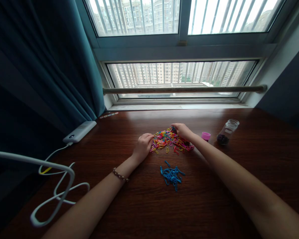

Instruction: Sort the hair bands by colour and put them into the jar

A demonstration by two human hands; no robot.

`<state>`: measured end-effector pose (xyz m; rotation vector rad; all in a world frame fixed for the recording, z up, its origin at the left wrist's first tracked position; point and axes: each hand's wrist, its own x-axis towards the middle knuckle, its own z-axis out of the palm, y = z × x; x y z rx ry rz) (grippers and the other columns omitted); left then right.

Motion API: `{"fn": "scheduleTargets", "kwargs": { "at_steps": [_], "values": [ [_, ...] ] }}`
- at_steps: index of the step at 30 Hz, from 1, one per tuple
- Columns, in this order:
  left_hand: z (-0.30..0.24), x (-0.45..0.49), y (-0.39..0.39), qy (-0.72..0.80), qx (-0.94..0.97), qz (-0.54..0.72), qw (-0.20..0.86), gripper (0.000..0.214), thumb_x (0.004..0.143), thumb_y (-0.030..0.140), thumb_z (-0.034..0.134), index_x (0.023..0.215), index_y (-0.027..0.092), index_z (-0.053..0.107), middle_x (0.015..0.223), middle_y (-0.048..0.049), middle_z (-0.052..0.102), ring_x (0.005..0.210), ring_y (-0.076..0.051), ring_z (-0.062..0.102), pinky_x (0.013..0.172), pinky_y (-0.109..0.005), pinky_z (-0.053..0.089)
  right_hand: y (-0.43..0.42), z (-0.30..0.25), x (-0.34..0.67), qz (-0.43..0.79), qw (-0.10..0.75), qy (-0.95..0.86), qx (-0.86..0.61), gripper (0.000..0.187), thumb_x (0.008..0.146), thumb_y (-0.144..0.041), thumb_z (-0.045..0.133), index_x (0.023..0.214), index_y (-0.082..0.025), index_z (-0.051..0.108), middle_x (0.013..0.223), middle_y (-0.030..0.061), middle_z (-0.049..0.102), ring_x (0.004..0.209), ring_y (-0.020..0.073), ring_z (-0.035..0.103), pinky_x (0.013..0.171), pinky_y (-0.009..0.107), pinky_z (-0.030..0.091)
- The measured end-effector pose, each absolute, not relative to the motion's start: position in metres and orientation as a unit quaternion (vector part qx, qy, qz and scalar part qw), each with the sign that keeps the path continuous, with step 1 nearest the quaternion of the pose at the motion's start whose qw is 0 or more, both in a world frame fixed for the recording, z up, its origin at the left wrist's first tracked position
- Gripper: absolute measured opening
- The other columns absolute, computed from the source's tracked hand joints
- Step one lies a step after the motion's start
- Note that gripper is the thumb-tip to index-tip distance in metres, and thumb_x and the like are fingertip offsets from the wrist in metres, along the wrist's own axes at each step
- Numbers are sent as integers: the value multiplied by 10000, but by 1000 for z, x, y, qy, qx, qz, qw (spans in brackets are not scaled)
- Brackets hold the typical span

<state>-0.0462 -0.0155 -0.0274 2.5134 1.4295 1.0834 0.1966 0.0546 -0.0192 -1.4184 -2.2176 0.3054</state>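
1. Reaching forward, both bare hands work at a multicoloured heap of small, plastic-looking loops (164, 142) on a glossy reddish-brown wooden tabletop (201, 205); I take that heap as my clock's centre.
2. At nine o'clock the left hand (144, 146) touches the heap's edge, fingers bent; from where I stand, I cannot tell whether they grasp a loop. A beaded-looking bracelet (120, 175) circles its wrist.
3. At one o'clock the right hand (182, 130) curls its fingers at the heap's far side, beside dark blue pieces (173, 129); whether any is pinched, I cannot tell.
4. At six o'clock, apart from the heap, lies a loose bright-blue pile of slim loops (173, 176).
5. At three o'clock sits a small pink cup (205, 135), then, farther out, a clear jar with dark contents (226, 132).
6. At nine o'clock, well apart, rests a white rectangular device (80, 131).
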Motion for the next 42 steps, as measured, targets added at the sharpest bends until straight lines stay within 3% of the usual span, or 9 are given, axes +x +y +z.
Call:
{"fn": "scheduleTargets", "kwargs": {
  "at_steps": [4,11,21,24,25,29,32,34,42],
  "values": [
    [-27,-51,-14,483,774,407,54,140,785,171,496,812,170,633,815,-58,638,804,-187,585,763,-326,466,69,-22,193,104,248,-797,-540,300,717,-29,468,896,-135,684,955,86,656,895,181,583,822,243,419],
    [-29,-51,-14,502,708,483,119,166,774,285,540,839,183,654,818,-43,673,724,-160,612,692,-289,489,71,-24,193,120,265,-767,-572,212,668,-40,511,744,-136,684,830,66,656,799,154,576,741,219,422],
    [-29,-49,-15,475,680,521,202,181,757,308,557,815,170,659,775,-39,680,710,-163,637,677,-282,507,32,-6,203,198,367,-699,-581,154,708,-124,530,788,-151,659,752,52,676,701,154,618,652,259,473],
    [-30,-48,-14,473,671,527,220,178,754,303,560,817,167,655,761,-40,676,696,-162,638,670,-284,509,-1,7,199,275,376,-702,-539,176,724,-228,569,849,-133,650,735,50,679,657,142,631,605,246,492],
    [-30,-48,-14,472,670,527,225,176,752,298,560,821,167,655,767,-41,676,701,-164,639,673,-287,510,-13,11,197,362,379,-692,-496,217,710,-265,598,863,-120,651,734,58,679,662,148,632,611,254,495],
    [-30,-48,-13,469,670,526,233,169,750,276,552,832,167,653,806,-47,675,744,-171,637,706,-305,514,-55,23,189,582,241,-676,-382,280,598,-309,711,805,-123,685,660,32,669,607,136,621,596,245,496],
    [-29,-49,-14,472,669,527,230,166,746,270,559,836,168,653,823,-46,673,773,-173,631,739,-319,513,-69,26,186,643,109,-682,-331,319,558,-285,738,846,-152,696,719,23,682,650,134,630,598,221,501],
    [-28,-49,-15,472,667,527,232,169,742,274,570,846,168,652,834,-47,671,785,-172,626,751,-322,513,-69,25,188,660,86,-676,-316,359,557,-281,739,891,-161,686,782,29,686,671,134,633,585,213,502],
    [-18,-36,-28,442,701,516,218,149,741,283,601,818,175,669,902,-53,622,850,-165,597,787,-306,498,-35,17,210,509,389,-608,-469,253,648,-327,671,780,-110,670,675,50,660,583,116,593,540,226,472]
  ]
}}
